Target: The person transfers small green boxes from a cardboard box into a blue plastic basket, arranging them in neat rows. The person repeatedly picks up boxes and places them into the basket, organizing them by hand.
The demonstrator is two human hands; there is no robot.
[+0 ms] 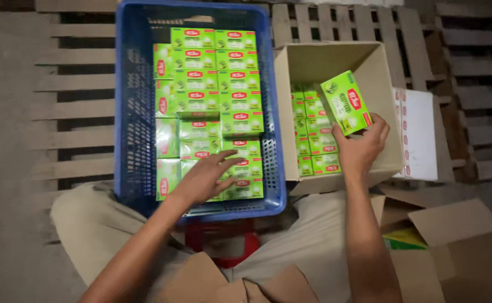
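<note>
Head view: our right hand [361, 147] clamps a green box [346, 102], tilted, long axis slanting, over the cardboard carton [378, 67]; our left hand [207, 177] lies spread on boxes in the blue crate [123, 112].

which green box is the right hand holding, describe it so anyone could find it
Start at the open cardboard carton right of the blue crate. Above its stacked green boxes, the right hand holds one small green box. It alone is lifted and tilted.
</note>
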